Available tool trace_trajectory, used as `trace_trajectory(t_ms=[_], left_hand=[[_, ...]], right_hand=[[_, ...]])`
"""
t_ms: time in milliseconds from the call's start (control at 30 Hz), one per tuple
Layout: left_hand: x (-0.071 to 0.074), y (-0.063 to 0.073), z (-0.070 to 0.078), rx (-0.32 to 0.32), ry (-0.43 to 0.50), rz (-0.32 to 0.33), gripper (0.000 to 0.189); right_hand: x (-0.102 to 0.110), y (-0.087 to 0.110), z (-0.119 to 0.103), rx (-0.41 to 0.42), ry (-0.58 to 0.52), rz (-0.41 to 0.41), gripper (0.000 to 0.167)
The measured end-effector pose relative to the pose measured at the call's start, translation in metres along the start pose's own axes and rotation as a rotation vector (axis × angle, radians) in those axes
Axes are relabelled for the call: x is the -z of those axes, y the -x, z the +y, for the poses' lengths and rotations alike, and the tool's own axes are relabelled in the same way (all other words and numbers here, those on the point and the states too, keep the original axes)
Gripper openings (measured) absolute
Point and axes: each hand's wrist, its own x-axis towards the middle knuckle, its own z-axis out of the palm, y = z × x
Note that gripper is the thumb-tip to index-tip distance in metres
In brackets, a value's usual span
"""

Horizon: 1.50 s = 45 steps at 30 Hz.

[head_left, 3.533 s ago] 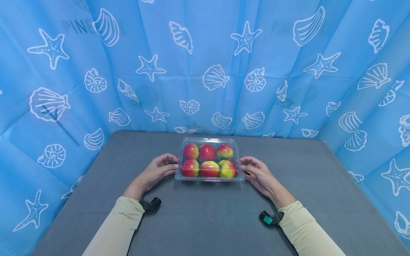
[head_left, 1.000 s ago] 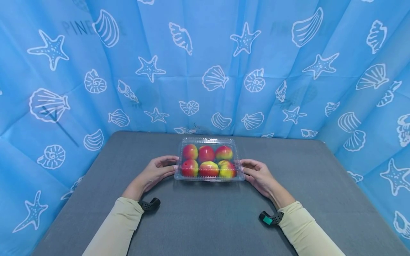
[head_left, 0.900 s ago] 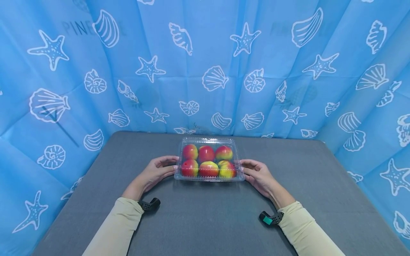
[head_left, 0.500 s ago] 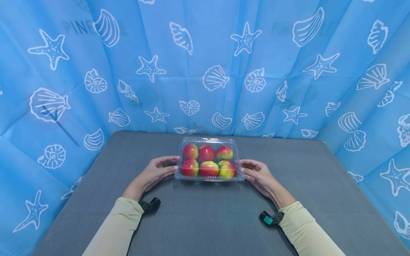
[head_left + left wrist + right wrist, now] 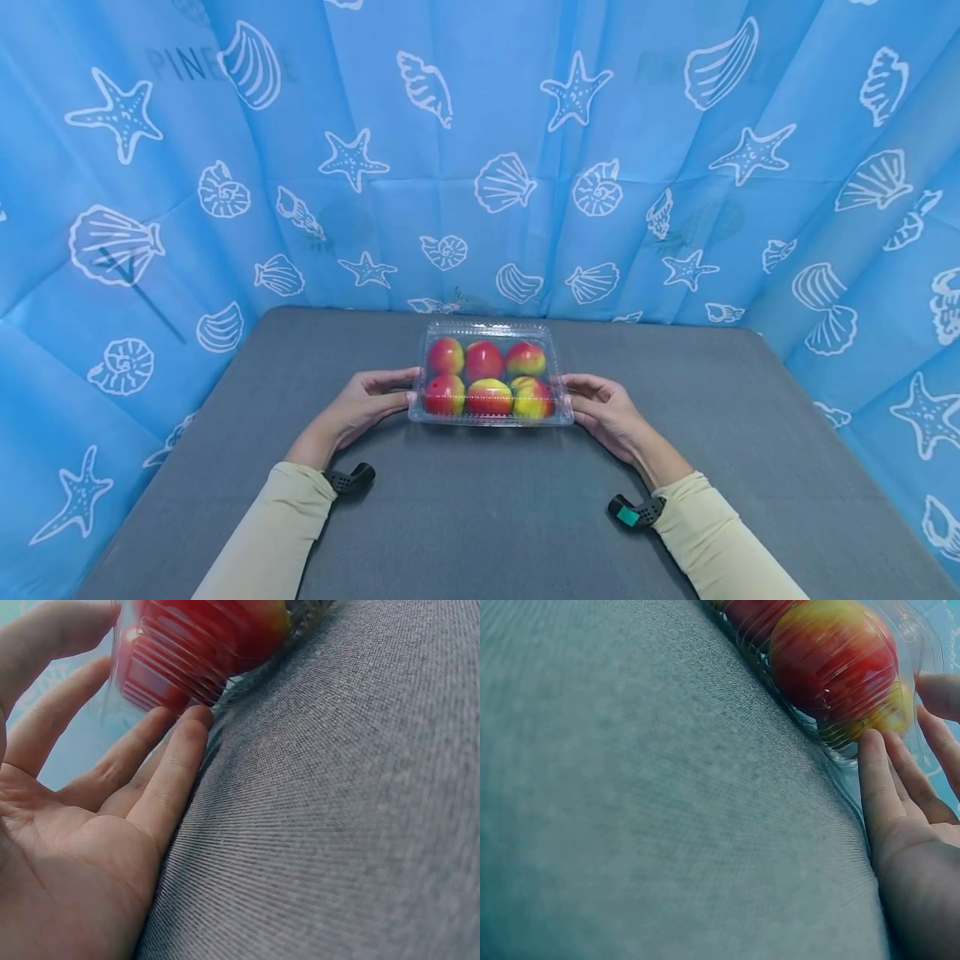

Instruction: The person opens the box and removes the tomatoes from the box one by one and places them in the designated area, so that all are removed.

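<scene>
A clear plastic clamshell box (image 5: pixel 491 421) with a ribbed wall stands on the grey table, its lid down. Red and yellow apples (image 5: pixel 489 397), several in two rows, show through the lid. At the box's left end my left hand (image 5: pixel 362 408) touches the side with thumb and fingertips. In the left wrist view the fingers (image 5: pixel 166 776) are nearly straight, their tips against the low ribbed wall. My right hand (image 5: pixel 611 415) touches the opposite end in the same way. Its fingers (image 5: pixel 877 772) reach out fairly straight to the box's lower edge in the right wrist view.
The grey cloth-covered table (image 5: pixel 480 517) extends around the box on all sides. A blue curtain (image 5: pixel 480 125) with white shells and starfish hangs behind the table and at both sides. A black wrist device (image 5: pixel 351 479) sits on the left wrist, with another (image 5: pixel 636 511) on the right.
Since the earliest frame the fingers of both hands have settled straighter against the ends of the box. Lately the left fingers have dropped slightly. The box and apples stay almost where they were.
</scene>
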Motion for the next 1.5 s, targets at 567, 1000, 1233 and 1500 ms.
trace_trajectory(t_ms=[567, 1000, 1233, 1500], left_hand=[[-0.0005, 0.0010, -0.0004, -0.012, -0.025, 0.008, 0.060], [0.0002, 0.0006, -0.0020, -0.020, -0.034, 0.018, 0.058], [0.0003, 0.0000, -0.0026, -0.015, -0.049, 0.030, 0.059], [-0.0003, -0.0009, -0.0027, -0.010, -0.068, 0.044, 0.060]], right_hand=[[-0.0001, -0.0003, 0.0006, -0.017, 0.016, -0.006, 0.032], [-0.0001, -0.0015, 0.0014, -0.024, 0.066, 0.021, 0.030], [0.0005, -0.0018, 0.0014, -0.021, 0.074, 0.016, 0.029], [0.0017, -0.0017, 0.0024, -0.018, 0.080, 0.010, 0.029]])
